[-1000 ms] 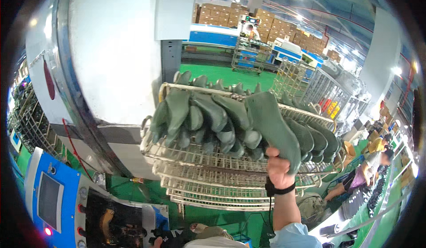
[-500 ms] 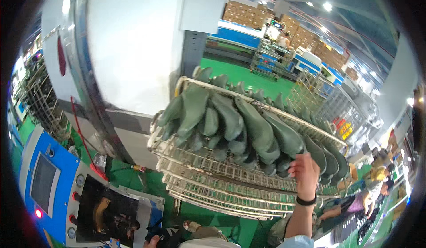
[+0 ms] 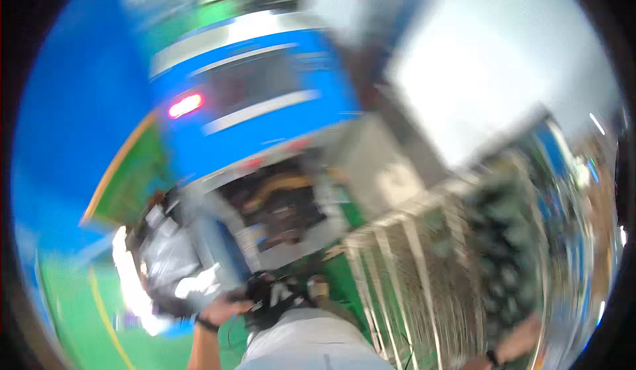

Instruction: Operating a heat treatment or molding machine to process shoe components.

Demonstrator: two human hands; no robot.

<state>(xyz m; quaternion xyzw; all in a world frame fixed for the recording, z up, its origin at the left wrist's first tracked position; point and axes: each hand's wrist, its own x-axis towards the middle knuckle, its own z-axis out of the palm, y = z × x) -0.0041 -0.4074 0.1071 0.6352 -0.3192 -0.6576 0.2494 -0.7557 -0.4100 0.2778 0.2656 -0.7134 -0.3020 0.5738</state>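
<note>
At the lower middle, my left hand [image 3: 225, 309] grips the edge of a black piece with white marks [image 3: 273, 298]; its exact kind is lost in the blur. My right hand [image 3: 522, 338] is at the lower right, beside the wire rack [image 3: 414, 257]. Motion smears its fingers, and I cannot make out anything in them. Dark green shoe lasts [image 3: 503, 257] line the rack's top, close to that hand, badly blurred.
Ahead stands a blue machine [image 3: 265, 131] with a screen, a lit red light and a dark open bay [image 3: 281, 204]. Left of it is a pile of grey and white items [image 3: 169, 251]. A white panel [image 3: 490, 58] rises at the right, above green floor [image 3: 73, 297].
The view has swung left, so the machine is now in the middle and the rack at the right. My right hand appears lower and farther right; my left hand and the black piece show more fully.
</note>
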